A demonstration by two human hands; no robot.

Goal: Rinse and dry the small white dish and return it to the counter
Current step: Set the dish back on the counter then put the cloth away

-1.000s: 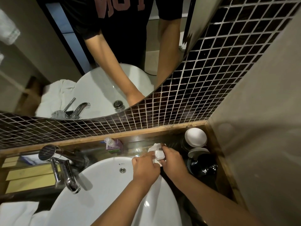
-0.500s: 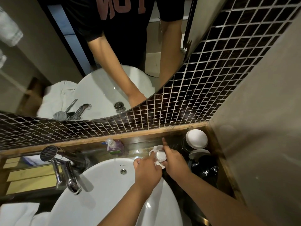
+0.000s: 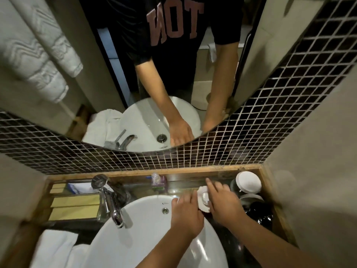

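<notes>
The small white dish [image 3: 204, 196] sits low over the dark counter [image 3: 229, 235], just right of the white basin [image 3: 146, 238]. A crumpled white tissue [image 3: 202, 189] wraps around it. My left hand [image 3: 186, 213] lies over the basin's rim with its fingertips on the dish's left edge. My right hand [image 3: 222, 203] covers the dish from the right, index finger stretched out past it. Most of the dish is hidden between the two hands.
A chrome faucet [image 3: 114, 206] stands left of the basin. A small purple soap bottle [image 3: 158, 182] is by the back ledge. White round dishes [image 3: 248, 181] and a black glossy vessel [image 3: 259, 211] crowd the right corner. A white towel [image 3: 56, 248] lies bottom left.
Both hands with the dish and tissue have sunk lower toward the counter beside the basin. My right index finger now points out over the dish. The camera has tilted up.
</notes>
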